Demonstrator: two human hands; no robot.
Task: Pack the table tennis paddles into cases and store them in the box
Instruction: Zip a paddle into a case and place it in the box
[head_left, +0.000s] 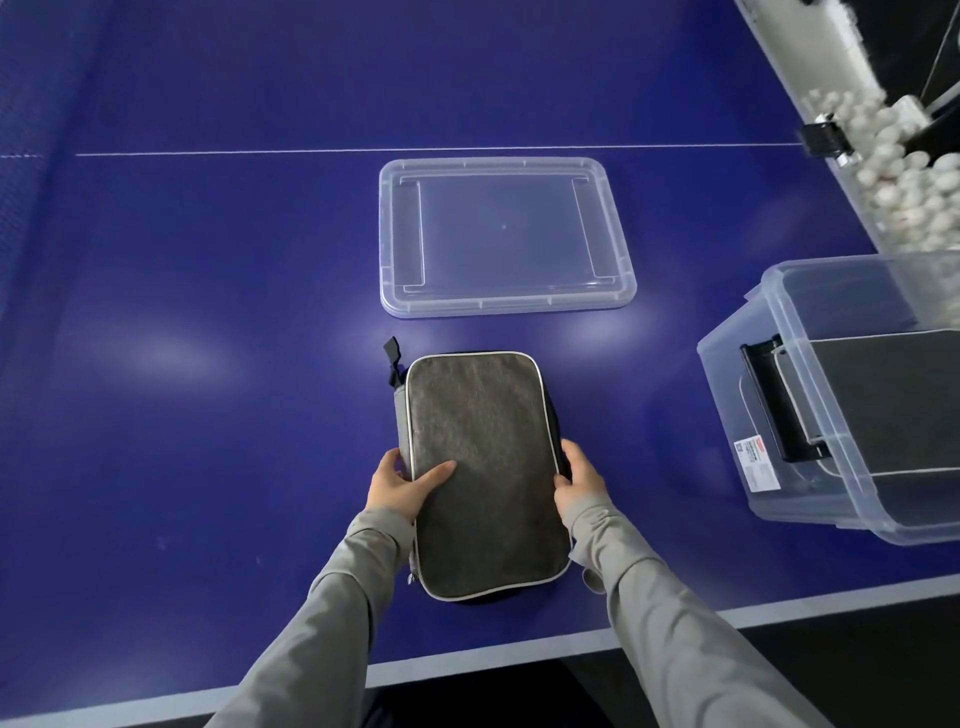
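A grey paddle case (485, 467) with silver piping lies lengthwise near the table's front edge, its black zipper pull at the far left corner. My left hand (400, 480) grips the case's left side, thumb on top. My right hand (579, 475) grips its right side. No paddle shows outside the case. At the right stands the clear plastic box (810, 415) with black latches; a second grey case (883, 400) lies inside it.
The box's clear lid (506, 236) lies flat on the blue table-tennis table (208, 312) just beyond the case. A clear bin of white balls (904, 176) sits at the far right. The table's white front edge runs below my forearms.
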